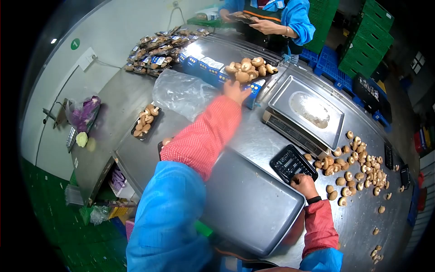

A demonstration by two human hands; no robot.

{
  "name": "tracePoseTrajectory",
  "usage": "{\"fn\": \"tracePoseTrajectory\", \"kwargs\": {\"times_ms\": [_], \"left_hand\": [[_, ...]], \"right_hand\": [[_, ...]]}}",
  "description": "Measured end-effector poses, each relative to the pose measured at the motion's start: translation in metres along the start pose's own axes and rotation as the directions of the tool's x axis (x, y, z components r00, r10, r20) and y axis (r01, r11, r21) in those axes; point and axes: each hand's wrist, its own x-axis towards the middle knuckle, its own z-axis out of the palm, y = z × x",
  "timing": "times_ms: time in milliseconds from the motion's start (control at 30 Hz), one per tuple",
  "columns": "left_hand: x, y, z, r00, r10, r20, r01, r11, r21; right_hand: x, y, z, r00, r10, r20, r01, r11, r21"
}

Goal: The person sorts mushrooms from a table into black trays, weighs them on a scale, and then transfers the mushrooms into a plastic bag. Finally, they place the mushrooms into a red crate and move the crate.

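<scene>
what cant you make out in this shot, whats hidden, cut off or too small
All in the head view:
Left hand: its own back hides whether it grips the blue box or mushrooms.
Right hand: curled fingers hide its hold on the black tray.
Second tray: mostly behind the left sleeve.
Scale: panel markings too small.
Packs: label text too small.
Co-worker: head cut off by the top edge.

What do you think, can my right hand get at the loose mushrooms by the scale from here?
Probably yes: the right hand is at the edge of the black tray, and only bare metal table shows between it and the nearest loose mushrooms. The scale stands beyond the tray.
</scene>
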Motion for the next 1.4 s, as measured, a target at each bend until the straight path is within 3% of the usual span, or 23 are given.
{"fn": "tracePoseTrajectory", "kwargs": {"times_ms": [67,233,300,367,433,467,500,567,633,700,767,800,867,900,967,1000,1033,1100,1167,1233,1300,1367,1400], "left_hand": [[-0.03,-0.005,-0.002,0.998,-0.05,0.043,0.048,0.997,0.053],[-0.132,-0.024,-0.019,0.912,-0.299,0.282,0.209,0.928,0.308],[-0.168,-0.036,-0.03,0.787,-0.427,0.446,0.281,0.891,0.358],[-0.221,-0.027,-0.017,0.641,-0.615,0.459,0.33,0.761,0.559],[-0.265,-0.029,-0.005,0.545,-0.687,0.481,0.325,0.701,0.635],[-0.285,-0.029,0.004,0.527,-0.723,0.446,0.318,0.655,0.686],[-0.299,-0.035,0.012,0.525,-0.742,0.417,0.335,0.63,0.7],[-0.322,-0.049,0.023,0.541,-0.7,0.465,0.283,0.673,0.683],[-0.336,-0.074,0.029,0.625,-0.661,0.415,0.337,0.708,0.621],[-0.341,-0.09,0.035,0.625,-0.692,0.361,0.268,0.624,0.734],[-0.37,-0.085,0.053,0.621,-0.725,0.297,0.241,0.538,0.808],[-0.379,-0.1,0.053,0.534,-0.772,0.344,0.211,0.516,0.83],[-0.393,-0.134,0.058,0.37,-0.83,0.418,0.153,0.498,0.854],[-0.407,-0.151,0.068,0.318,-0.84,0.44,0.127,0.498,0.858],[-0.431,-0.181,0.085,0.237,-0.841,0.487,0.085,0.517,0.852],[-0.432,-0.209,0.088,0.181,-0.808,0.561,0.059,0.578,0.814],[-0.43,-0.227,0.101,0.168,-0.811,0.561,-0.076,0.557,0.827],[-0.425,-0.24,0.134,0.323,-0.774,0.544,-0.279,0.472,0.836],[-0.402,-0.256,0.164,0.468,-0.692,0.549,-0.382,0.401,0.832],[-0.356,-0.282,0.179,0.411,-0.443,0.797,-0.669,0.448,0.593],[-0.292,-0.323,0.19,0.513,-0.434,0.74,-0.649,0.368,0.666],[-0.287,-0.319,0.221,0.572,-0.386,0.723,-0.69,0.249,0.679],[-0.265,-0.335,0.228,0.599,-0.442,0.667,-0.546,0.384,0.745]], "right_hand": [[-0.002,-0.001,-0.001,1.0,0.003,-0.015,-0.003,1.0,0.017],[-0.019,-0.017,-0.023,0.934,-0.005,-0.358,0.026,0.998,0.053],[-0.036,-0.032,-0.043,0.835,0.058,-0.547,-0.042,0.998,0.041],[-0.058,-0.052,-0.062,0.755,0.181,-0.63,-0.053,0.975,0.216],[-0.088,-0.068,-0.072,0.744,0.047,-0.666,0.008,0.997,0.079],[-0.098,-0.084,-0.077,0.704,-0.183,-0.686,0.061,0.978,-0.198],[-0.112,-0.104,-0.084,0.688,-0.319,-0.652,0.139,0.939,-0.313],[-0.137,-0.103,-0.067,0.727,-0.382,-0.571,0.227,0.918,-0.324],[-0.162,-0.107,-0.056,0.764,-0.361,-0.535,0.2,0.921,-0.335],[-0.185,-0.106,-0.062,0.812,-0.267,-0.519,0.129,0.949,-0.287],[-0.21,-0.101,-0.081,0.756,-0.059,-0.652,-0.069,0.983,-0.168],[-0.223,-0.088,-0.089,0.706,0.026,-0.708,-0.237,0.95,-0.201],[-0.248,-0.061,-0.111,0.676,0.207,-0.707,-0.338,0.94,-0.048],[-0.262,-0.044,-0.12,0.723,0.447,-0.528,-0.381,0.894,0.235],[-0.288,0.017,-0.111,0.772,0.553,-0.314,-0.279,0.738,0.615],[-0.301,0.056,-0.103,0.827,0.517,-0.221,-0.21,0.649,0.732],[-0.312,0.068,-0.112,0.806,0.565,-0.177,-0.152,0.487,0.86],[-0.335,0.101,-0.136,0.634,0.742,-0.218,-0.173,0.411,0.895],[-0.36,0.18,-0.146,0.47,0.825,-0.315,-0.247,0.465,0.85],[-0.38,0.254,-0.167,0.35,0.771,-0.532,-0.307,0.631,0.712],[-0.398,0.323,-0.191,0.248,0.674,-0.696,-0.466,0.713,0.524],[-0.402,0.357,-0.232,0.166,0.69,-0.705,-0.631,0.624,0.462],[-0.398,0.376,-0.249,0.161,0.702,-0.693,-0.69,0.582,0.429]]}}
